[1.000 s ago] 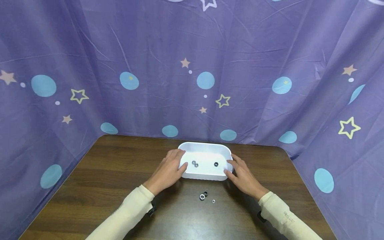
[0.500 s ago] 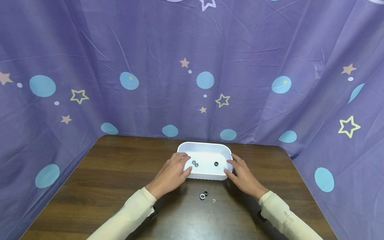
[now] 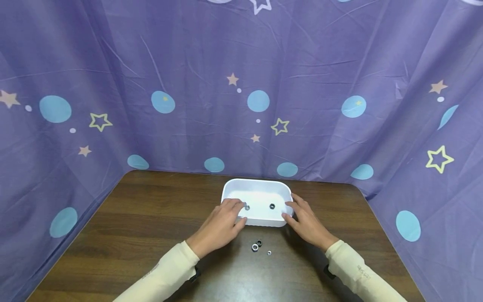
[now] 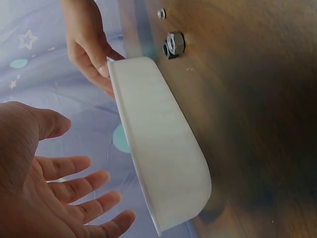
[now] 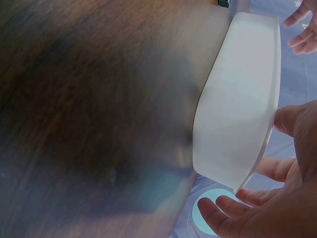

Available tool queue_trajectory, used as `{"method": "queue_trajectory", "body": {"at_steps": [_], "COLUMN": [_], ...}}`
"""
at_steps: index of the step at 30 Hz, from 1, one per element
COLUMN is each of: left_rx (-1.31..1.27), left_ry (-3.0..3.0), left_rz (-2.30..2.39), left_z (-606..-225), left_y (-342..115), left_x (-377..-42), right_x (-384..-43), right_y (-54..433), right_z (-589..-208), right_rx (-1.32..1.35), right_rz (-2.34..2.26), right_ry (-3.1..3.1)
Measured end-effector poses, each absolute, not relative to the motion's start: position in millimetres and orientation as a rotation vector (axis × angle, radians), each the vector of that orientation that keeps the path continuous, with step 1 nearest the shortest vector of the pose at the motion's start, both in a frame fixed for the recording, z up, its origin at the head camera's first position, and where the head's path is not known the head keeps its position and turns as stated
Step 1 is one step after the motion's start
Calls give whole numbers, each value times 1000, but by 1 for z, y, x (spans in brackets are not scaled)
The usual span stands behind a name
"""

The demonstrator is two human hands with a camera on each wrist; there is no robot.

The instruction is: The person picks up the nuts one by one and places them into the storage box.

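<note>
A white plastic tray (image 3: 260, 181) stands toward the back of the table. Inside it lie a dark nut (image 3: 272, 206) and a silver nut (image 3: 247, 207); a second silver nut is mostly hidden by my left fingers. My left hand (image 3: 222, 224) hovers over the tray's near left part, holding nothing; the left wrist view shows its fingers spread and loosely bent, apart from the tray wall (image 4: 153, 134). My right hand (image 3: 307, 224) holds the tray's right end, thumb and fingers at the rim (image 5: 275, 99).
In front of the tray, on the brown wooden table (image 3: 151, 218), lie a large silver nut (image 3: 255, 248), a dark nut (image 3: 259, 243) touching or close beside it, and a small silver nut (image 3: 269, 253). A purple curtain (image 3: 211, 126) surrounds the table's back and sides.
My left hand has moved from the tray's left rim to the right and slightly nearer, now covering one silver nut. The right hand and the tray have stayed put.
</note>
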State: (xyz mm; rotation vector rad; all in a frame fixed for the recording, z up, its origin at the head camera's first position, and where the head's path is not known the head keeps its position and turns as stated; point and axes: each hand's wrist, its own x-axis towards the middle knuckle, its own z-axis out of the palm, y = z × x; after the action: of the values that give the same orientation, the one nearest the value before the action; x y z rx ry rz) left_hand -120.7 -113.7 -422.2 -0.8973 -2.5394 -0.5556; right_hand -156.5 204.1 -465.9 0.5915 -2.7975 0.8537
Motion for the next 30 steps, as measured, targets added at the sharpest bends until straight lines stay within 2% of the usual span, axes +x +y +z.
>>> {"method": "queue_trajectory", "body": {"at_steps": [30], "left_rx": [-1049], "left_ry": [-2596], "left_rz": [-416], "left_z": [-433], "left_y": [-91], "left_x": [-92], "right_x": [-157], "right_y": [205], "right_z": [-466], "right_rx": [595], "right_rz": [865], "right_ry": [-2801]}}
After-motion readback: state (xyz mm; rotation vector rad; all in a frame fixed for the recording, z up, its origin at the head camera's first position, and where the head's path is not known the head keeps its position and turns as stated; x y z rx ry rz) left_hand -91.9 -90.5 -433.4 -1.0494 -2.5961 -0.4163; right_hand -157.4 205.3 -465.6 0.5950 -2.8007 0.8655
